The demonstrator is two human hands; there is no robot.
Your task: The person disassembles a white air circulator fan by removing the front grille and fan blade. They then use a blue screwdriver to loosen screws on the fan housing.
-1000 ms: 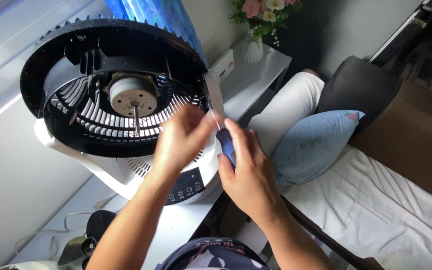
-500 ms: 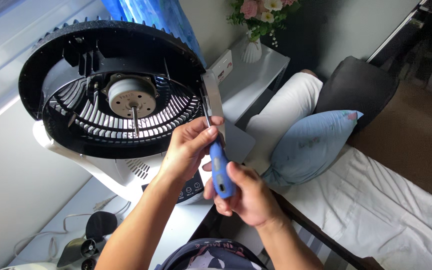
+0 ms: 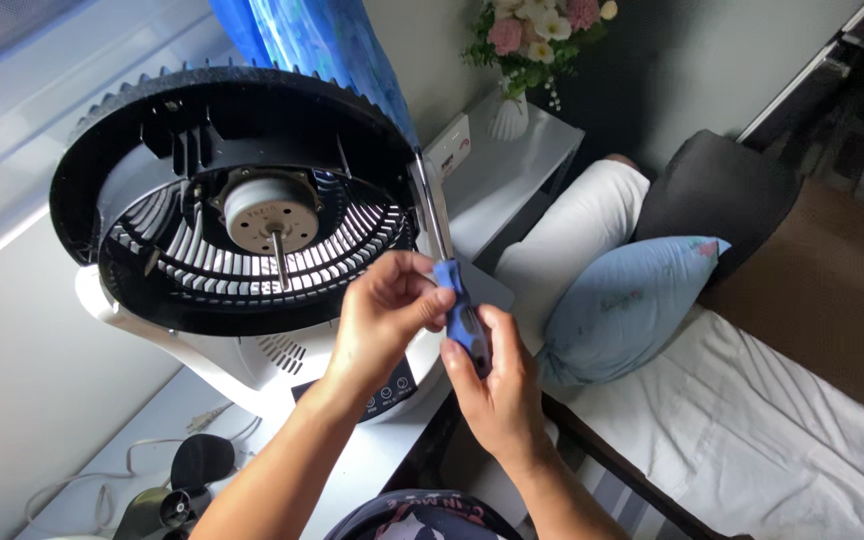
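Both hands grip one screwdriver (image 3: 452, 270) in front of an opened fan. Left hand (image 3: 382, 315) is closed, fingertips pinching the top of the blue handle. Right hand (image 3: 492, 390) is closed around the lower handle, thumb up along it. The metal shaft runs up and slightly left, its tip at the right rim of the black fan housing (image 3: 132, 130) — exact contact point too small to tell.

Front grille and blades are off: round silver motor (image 3: 270, 208) sits at the centre with its thin shaft (image 3: 280, 262) sticking out, black rear grille ribs around it. Housing sits tilted on a white base (image 3: 252, 365) with a dark control panel (image 3: 392, 388) just under the left wrist.

Base stands on a white desk (image 3: 132, 440); white cable (image 3: 82, 480) lies at lower left. To the right — light blue pillow (image 3: 632, 300), dark grey cushion (image 3: 717, 190), white bedsheet (image 3: 782, 440). White vase of flowers (image 3: 527, 50) stands on a small white table (image 3: 522, 170) behind.
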